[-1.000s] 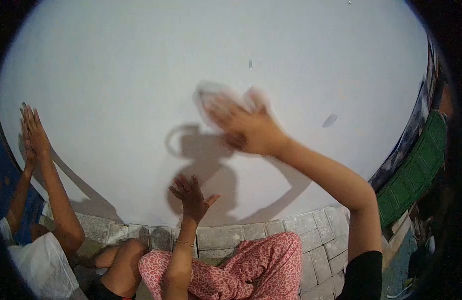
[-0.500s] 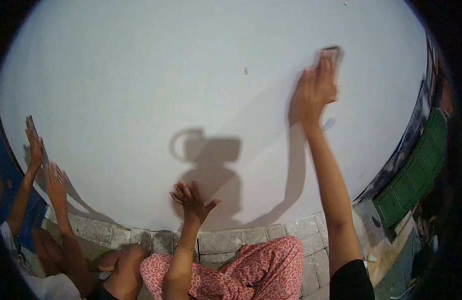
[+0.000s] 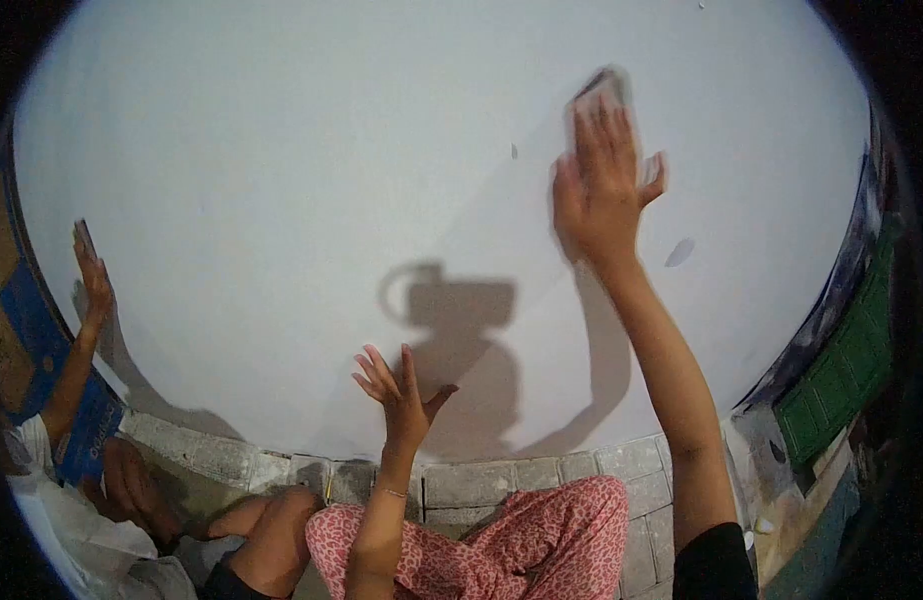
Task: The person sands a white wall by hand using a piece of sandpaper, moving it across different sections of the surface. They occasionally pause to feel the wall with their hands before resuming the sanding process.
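A pale wall (image 3: 281,200) fills most of the view. High on its right side, my right hand (image 3: 603,200) presses a small flat pad (image 3: 617,88) with a dark edge against the surface. Its fingers lie over the pad, with the thumb or little finger standing out to the side; motion blurs the pad, and I cannot tell its exact kind. Lower down, my left hand (image 3: 406,395) is open in front of the wall, fingers spread and holding nothing. Shadows of my head and right arm fall on the wall, beside a grey patch (image 3: 679,252).
At the left another person's hand (image 3: 97,285) holds a thin flat piece (image 3: 84,236) against the wall. That person's bent knee (image 3: 281,525) is close to my patterned trousers (image 3: 551,540). Paving blocks (image 3: 471,485) line the wall's foot; a green panel (image 3: 831,385) leans at right.
My right hand has slid the pad left and slightly up along the wall. My left hand has shifted a little right. One of the other person's hands has dropped from the wall.
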`<state>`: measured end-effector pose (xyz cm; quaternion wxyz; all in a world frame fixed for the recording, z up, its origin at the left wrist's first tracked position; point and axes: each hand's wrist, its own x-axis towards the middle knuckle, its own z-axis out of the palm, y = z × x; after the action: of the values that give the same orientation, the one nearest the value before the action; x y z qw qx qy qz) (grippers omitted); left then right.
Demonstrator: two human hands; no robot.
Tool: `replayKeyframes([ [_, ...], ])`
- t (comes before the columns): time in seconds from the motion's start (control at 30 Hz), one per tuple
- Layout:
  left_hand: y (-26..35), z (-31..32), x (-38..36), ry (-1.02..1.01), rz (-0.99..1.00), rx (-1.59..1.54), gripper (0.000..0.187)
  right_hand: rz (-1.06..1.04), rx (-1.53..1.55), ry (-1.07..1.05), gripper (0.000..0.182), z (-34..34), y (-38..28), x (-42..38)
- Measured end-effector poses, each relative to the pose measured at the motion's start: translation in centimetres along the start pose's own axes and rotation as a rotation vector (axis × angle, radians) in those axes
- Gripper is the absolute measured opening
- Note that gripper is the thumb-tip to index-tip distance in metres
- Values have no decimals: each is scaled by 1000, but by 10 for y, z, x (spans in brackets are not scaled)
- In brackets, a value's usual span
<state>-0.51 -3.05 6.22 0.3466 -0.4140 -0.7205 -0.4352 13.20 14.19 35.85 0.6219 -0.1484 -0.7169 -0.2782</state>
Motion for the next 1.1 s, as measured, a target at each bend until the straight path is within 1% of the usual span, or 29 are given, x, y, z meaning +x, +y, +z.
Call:
replayKeyframes([
  [0.03,2,-1,3,-3,2,-5,104,1,-5,-2,60,4,4,12],
  [0.1,6,-4,4,13,-18,22,105,172,109,211,59,9,7,23],
  [0.13,7,-5,5,7,-18,20,105,174,106,206,59,10,-4,20],
  [0.2,7,-8,5,-42,-23,84,110,68,217,106,54,14,-44,3],
  [0.27,8,-10,6,-55,-14,110,111,-216,235,-129,58,20,-80,-35],
  [0.3,9,-11,5,-61,-2,135,112,-402,143,-167,61,30,-99,-63],
  [0.33,8,-10,3,-68,0,142,112,-665,157,-274,60,34,-108,-96],
  [0.37,6,-5,2,1,-53,2,117,-804,215,-346,58,31,-119,-119],
  [0.4,2,-2,1,72,-103,-138,123,-992,342,-461,59,23,-114,-131],
  [0.43,-1,-3,0,42,-129,-61,132,-1033,342,-449,63,28,-110,-144],
  [0.47,-4,-4,-1,45,-127,-56,132,-1073,341,-437,68,32,-106,-156],
  [0.53,-6,-6,0,-20,-156,62,137,-968,370,-462,62,23,-92,-149],
  [0.57,-6,-5,1,-14,-161,60,137,-860,320,-477,55,15,-79,-138],
  [0.6,-5,-5,2,-12,-167,71,137,-672,343,-457,55,14,-63,-130],
  [0.63,-4,-4,1,-10,-174,79,136,-434,313,-518,54,3,-51,-117],
  [0.67,-4,-3,0,-8,-181,73,136,-268,225,-297,54,-3,-36,-105],
  [0.7,-6,-2,-1,-8,-179,63,136,-75,145,-202,53,-4,-20,-100],
  [0.73,-7,-1,-1,-10,-175,53,136,94,136,-99,54,-5,-7,-94],
  [0.77,-8,0,-2,-10,-180,45,136,195,99,-27,58,-6,2,-93],
  [0.8,-9,1,-3,-4,-173,48,136,191,94,-29,58,-4,-1,-95],
  [0.87,-9,2,-2,-1,-152,50,135,347,205,92,62,8,-24,-107],
  [0.9,-9,2,-2,11,-151,40,134,244,208,-10,66,13,-37,-121],
  [0.93,-9,2,-2,25,-150,31,133,136,210,-190,59,8,-60,-132],
  [0.97,-12,2,-2,25,-145,26,133,22,321,-340,57,1,-81,-143],
  [1.0,-18,3,-4,6,-136,27,132,-110,334,-479,58,1,-103,-162],
  [1.07,-24,2,-9,-15,-119,28,131,-314,573,-662,60,-3,-130,-195],
  [1.1,-26,-1,-10,-33,-64,86,131,-307,572,-657,60,0,-128,-198],
])
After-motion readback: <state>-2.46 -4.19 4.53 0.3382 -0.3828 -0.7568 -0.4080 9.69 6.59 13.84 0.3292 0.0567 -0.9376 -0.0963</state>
